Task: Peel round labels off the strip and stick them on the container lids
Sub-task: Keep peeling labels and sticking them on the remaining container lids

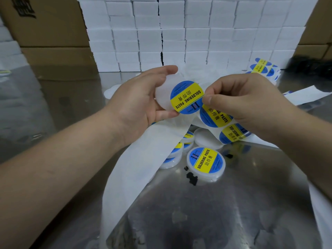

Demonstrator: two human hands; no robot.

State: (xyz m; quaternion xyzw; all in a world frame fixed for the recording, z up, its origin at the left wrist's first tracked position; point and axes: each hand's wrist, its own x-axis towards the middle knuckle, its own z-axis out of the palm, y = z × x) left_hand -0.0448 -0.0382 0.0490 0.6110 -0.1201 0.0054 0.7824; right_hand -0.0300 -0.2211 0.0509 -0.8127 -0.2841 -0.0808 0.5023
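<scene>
Above the labelled white plastic tub (pixel 206 163), my left hand (pixel 138 99) gripped a translucent round lid (pixel 161 95), my right hand (pixel 246 99) pinching a blue-and-yellow round label (pixel 186 97) against it.

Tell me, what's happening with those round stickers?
A person's left hand holds a white round plastic container, and the right hand pinches a round blue-and-yellow label over its top, hanging past the rim. The white paper strip with more labels lies below, beside a finished labelled container on the shiny metal table.

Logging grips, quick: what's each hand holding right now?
The left hand grips the white container.
The right hand pinches the round label by its edge, against that container.
</scene>
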